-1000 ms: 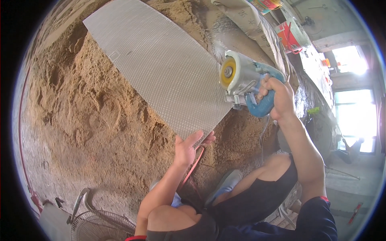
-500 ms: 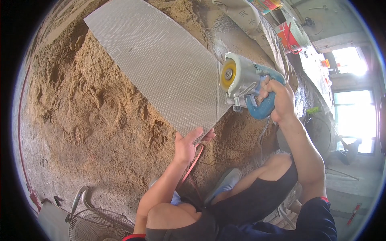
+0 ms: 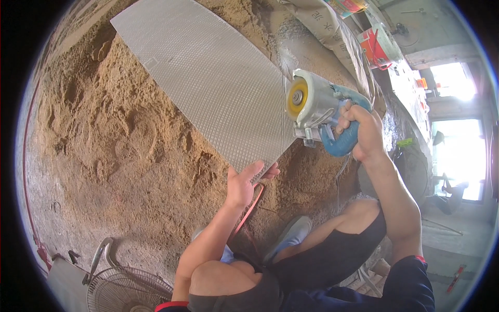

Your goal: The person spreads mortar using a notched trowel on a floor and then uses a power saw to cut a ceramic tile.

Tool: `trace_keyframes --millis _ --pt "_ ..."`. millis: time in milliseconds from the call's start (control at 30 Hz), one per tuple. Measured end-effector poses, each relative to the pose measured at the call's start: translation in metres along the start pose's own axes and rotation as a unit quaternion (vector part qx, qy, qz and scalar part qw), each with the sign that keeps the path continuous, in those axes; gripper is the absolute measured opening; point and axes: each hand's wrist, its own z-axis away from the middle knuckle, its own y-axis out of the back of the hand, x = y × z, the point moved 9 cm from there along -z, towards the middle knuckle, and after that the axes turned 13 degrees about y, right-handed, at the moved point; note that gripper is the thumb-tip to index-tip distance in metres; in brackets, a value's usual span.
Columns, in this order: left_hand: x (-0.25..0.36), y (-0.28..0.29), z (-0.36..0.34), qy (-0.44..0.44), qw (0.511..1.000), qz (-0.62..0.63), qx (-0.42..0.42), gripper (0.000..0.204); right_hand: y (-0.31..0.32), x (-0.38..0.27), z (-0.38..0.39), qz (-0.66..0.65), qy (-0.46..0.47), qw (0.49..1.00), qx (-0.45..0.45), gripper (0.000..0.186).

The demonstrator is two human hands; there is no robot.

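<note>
A large grey tile (image 3: 208, 83) lies on heaped sand, its fine grid-patterned face up. A thin straight line crosses it close to its right end. My left hand (image 3: 243, 186) grips the tile's near corner, thumb on top and fingers curled under the edge. In my right hand (image 3: 366, 127) is a handheld tile saw (image 3: 317, 101), held by its blue looped handle. The saw's silver guard and yellow disc sit at the tile's right end, beside the line. The blade's cutting edge is hidden from view.
Loose sand (image 3: 119, 114) spreads left of the tile. A paper sack (image 3: 332, 36) lies at the far right, with a red and white bucket (image 3: 375, 48) beyond it. A fan (image 3: 127, 291) stands at the lower left. A pink cord (image 3: 248, 213) runs near my feet.
The saw has shifted very slightly toward me along the tile's right end. My left hand keeps its grip on the corner. The whole view has shifted a little.
</note>
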Motion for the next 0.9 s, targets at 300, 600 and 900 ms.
trace_keyframes --millis 300,600,900 --pt "0.002 -0.003 0.000 -0.002 1.000 -0.009 0.000 0.030 0.003 0.003 0.004 -0.009 -0.010 1.000 -0.015 0.024" --pt "0.001 -0.001 -0.002 -0.008 1.000 -0.001 -0.002 0.030 0.001 0.000 0.012 0.008 -0.015 1.000 -0.019 0.025" --pt "0.001 -0.002 -0.001 -0.013 1.000 0.006 -0.022 0.030 0.002 0.002 0.019 0.003 -0.022 1.000 -0.016 0.022"
